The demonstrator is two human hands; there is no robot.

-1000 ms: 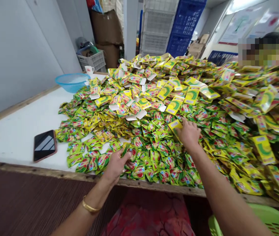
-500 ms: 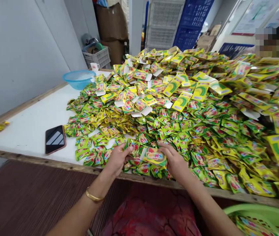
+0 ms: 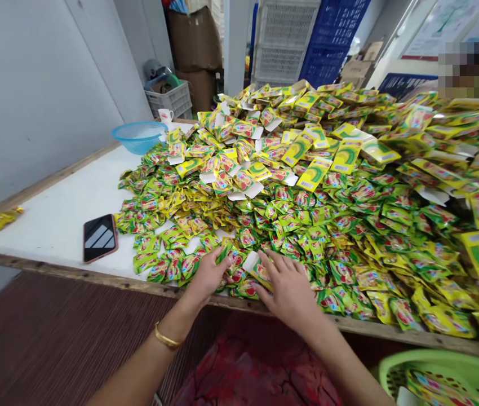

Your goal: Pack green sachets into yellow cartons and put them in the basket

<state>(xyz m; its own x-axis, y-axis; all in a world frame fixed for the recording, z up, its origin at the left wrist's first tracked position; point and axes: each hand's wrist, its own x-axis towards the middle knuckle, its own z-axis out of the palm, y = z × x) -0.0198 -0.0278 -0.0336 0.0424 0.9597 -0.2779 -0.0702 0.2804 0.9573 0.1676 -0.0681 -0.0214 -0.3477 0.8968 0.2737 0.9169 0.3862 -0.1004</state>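
Our right hand (image 3: 292,290) now covers more of small box (image 3: 260,272), gripping it between thumb and fingers; white end faces left. Our left hand (image 3: 205,276) pinches green packet (image 3: 231,255) just beside, both close to near table edge (image 3: 138,283).

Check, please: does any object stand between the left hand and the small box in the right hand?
Only the green packet at the fingertips of the left hand is between; no other obstacle is visible before the small box in the right hand.
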